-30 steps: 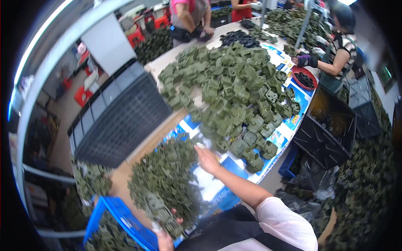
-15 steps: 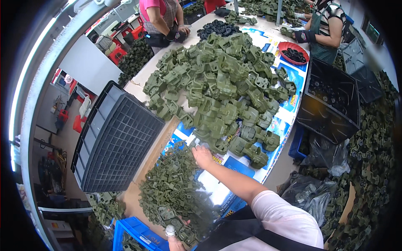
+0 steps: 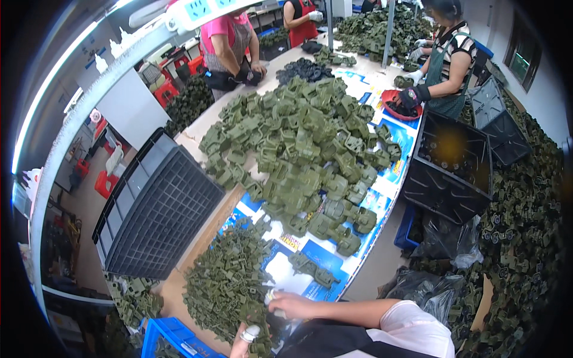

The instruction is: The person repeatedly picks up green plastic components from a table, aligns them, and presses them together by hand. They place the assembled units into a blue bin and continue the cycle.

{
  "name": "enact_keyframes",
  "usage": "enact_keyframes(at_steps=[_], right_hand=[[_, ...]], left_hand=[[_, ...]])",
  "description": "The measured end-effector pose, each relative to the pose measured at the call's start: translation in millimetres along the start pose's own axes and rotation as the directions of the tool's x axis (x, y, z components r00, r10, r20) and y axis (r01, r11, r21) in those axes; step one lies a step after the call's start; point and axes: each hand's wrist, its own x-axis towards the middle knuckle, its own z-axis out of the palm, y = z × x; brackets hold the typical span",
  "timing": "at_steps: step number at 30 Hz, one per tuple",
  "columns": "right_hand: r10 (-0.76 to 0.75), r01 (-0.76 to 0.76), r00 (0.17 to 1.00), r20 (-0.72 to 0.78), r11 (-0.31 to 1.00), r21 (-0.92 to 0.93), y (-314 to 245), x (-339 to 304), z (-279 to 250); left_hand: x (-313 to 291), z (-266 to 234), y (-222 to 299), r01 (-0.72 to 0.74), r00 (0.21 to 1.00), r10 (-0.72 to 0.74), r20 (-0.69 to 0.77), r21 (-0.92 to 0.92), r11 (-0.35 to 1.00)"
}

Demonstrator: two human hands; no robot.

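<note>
in the head view, the person's left hand [image 3: 238, 345], its thumb wrapped in white, is closed on a green plastic piece [image 3: 253, 312] low in the picture, just in front of the dark apron [image 3: 316, 339]. the right hand [image 3: 289, 305] comes in from the right with fingers bent and a white-covered fingertip just beside that piece; whether it grips anything cannot be told. beyond the hands a heap of small green parts [image 3: 222, 267] spreads over the table, and one longer green part [image 3: 314, 270] lies apart to its right on the blue-and-white sheet [image 3: 280, 269]. farther off is a large pile of bigger green shells [image 3: 298, 140]. a black grid-sided crate [image 3: 164, 206] leans left of the heap, with a blue crate [image 3: 179, 336] nearer the person. at far right, a co-worker's dark-gloved hand [image 3: 413, 95] reaches into a red bowl [image 3: 406, 116].
</note>
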Motion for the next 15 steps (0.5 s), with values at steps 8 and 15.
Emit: enact_keyframes(at_steps=[8, 15], right_hand=[[0.022, -0.008, 0.982, 0.187, 0.997, -0.080, -5.7, -18.1, 5.8], [-0.018, 0.014, 0.998, -0.060, 0.997, -0.070, -12.1, -34.9, 13.9]], left_hand=[[-20.0, 9.3, 13.8, 0.086, 0.996, -0.086, -0.009, 0.090, 0.992], [1.5, -32.9, -60.4, 0.032, 0.999, -0.032, -0.013, -0.023, 0.999]])
